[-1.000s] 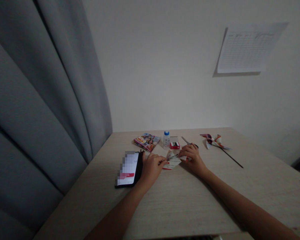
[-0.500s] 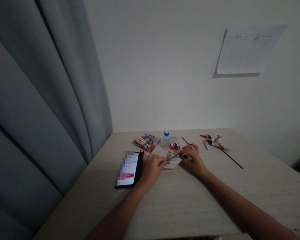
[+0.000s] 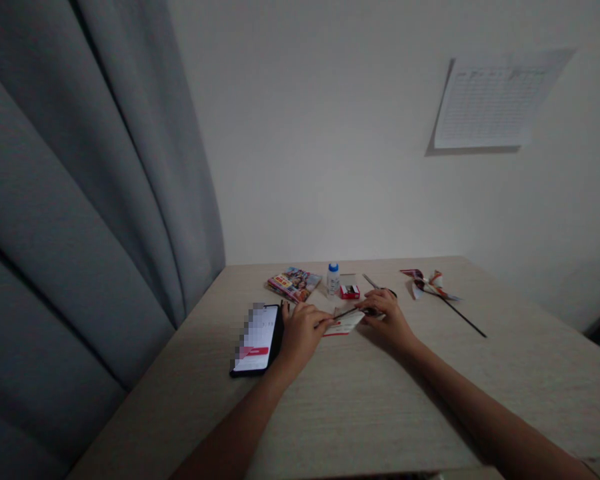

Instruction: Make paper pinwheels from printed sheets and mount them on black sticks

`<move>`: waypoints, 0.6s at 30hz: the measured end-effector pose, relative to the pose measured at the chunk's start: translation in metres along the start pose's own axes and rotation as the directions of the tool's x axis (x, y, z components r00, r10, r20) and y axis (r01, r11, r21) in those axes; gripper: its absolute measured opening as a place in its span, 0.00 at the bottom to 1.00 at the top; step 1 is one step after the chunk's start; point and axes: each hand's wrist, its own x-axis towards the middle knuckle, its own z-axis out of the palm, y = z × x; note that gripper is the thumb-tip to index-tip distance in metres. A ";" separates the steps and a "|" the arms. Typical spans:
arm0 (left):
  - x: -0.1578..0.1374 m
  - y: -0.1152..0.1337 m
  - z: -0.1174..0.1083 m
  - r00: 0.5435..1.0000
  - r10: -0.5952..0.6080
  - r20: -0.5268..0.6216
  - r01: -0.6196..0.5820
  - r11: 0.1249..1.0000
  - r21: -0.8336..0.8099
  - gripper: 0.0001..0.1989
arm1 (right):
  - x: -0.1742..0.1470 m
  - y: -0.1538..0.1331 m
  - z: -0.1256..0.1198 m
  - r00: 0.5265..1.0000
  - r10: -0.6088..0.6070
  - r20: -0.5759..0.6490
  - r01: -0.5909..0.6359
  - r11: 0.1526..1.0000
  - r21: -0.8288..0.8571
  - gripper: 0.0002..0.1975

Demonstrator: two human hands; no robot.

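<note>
My left hand (image 3: 303, 330) pinches the left side of a small white paper (image 3: 347, 325) with red print and a red edge. Over the paper, the fingers of my right hand (image 3: 386, 315) close on a thin dark tool (image 3: 346, 313), whose end points toward my left fingertips. My fingers cover part of it, so its exact kind is unclear. Scissors (image 3: 371, 281) lie just behind my right hand. A phone (image 3: 257, 340) with a lit screen rests left of my left hand, in a dark case.
Behind the hands stand a blue-capped bottle (image 3: 333, 280) and a small red box (image 3: 350, 291). Colourful booklets (image 3: 294, 283) lie at the back left. A paper pinwheel (image 3: 430, 285) on a dark stick lies to the right. A grey curtain (image 3: 145, 167) hangs along the left side.
The paper's raised back part has gone lower and flatter under the dark tool. My left hand has shifted slightly; the tool lies a little higher against the paper.
</note>
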 end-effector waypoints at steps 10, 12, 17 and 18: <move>0.004 0.003 -0.011 1.000 0.007 -0.012 -0.007 1.000 -0.010 0.06 | 0.015 -0.015 -0.013 0.966 0.247 0.073 -0.256 0.949 0.185 0.13; 0.006 0.001 -0.008 1.000 0.003 0.012 -0.003 0.999 -0.034 0.05 | 0.019 -0.021 -0.019 0.925 0.348 0.153 -0.375 0.901 0.216 0.16; 0.008 -0.001 -0.003 0.999 -0.017 0.050 0.021 0.995 -0.095 0.04 | 0.020 -0.023 -0.025 0.721 0.592 0.361 -0.676 0.715 0.179 0.22; 0.008 -0.001 -0.002 0.998 -0.031 0.060 0.037 0.995 -0.097 0.04 | 0.020 -0.020 -0.024 0.710 0.597 0.374 -0.686 0.707 0.174 0.22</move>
